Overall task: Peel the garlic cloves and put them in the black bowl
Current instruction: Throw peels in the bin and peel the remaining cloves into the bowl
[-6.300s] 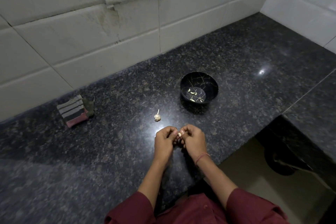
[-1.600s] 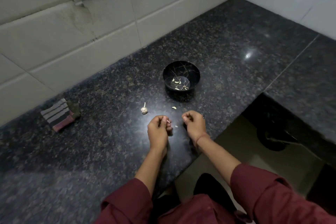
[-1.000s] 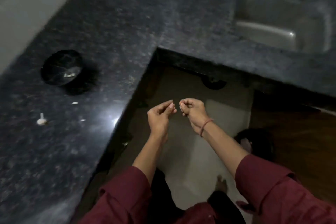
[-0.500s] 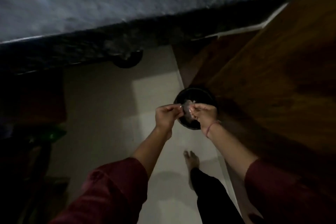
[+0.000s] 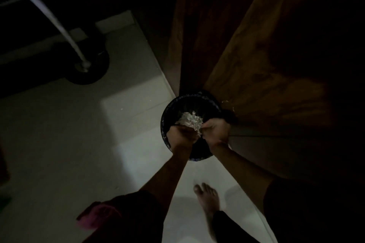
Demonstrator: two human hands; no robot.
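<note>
Bin below left hand, right hand | close together | grip indiscernible (dim, blurred)

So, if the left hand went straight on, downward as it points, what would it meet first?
Probably the pale scraps in the dark bin below the left hand; depth is unclear.

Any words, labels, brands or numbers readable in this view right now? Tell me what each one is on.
None can be read.
The bin shows no label or mark on its rim or wall.
The pale scraps in it carry no print that shows.
The wooden panel shows only grain.
The frame is dark and blurred, so any small print would be lost.
</note>
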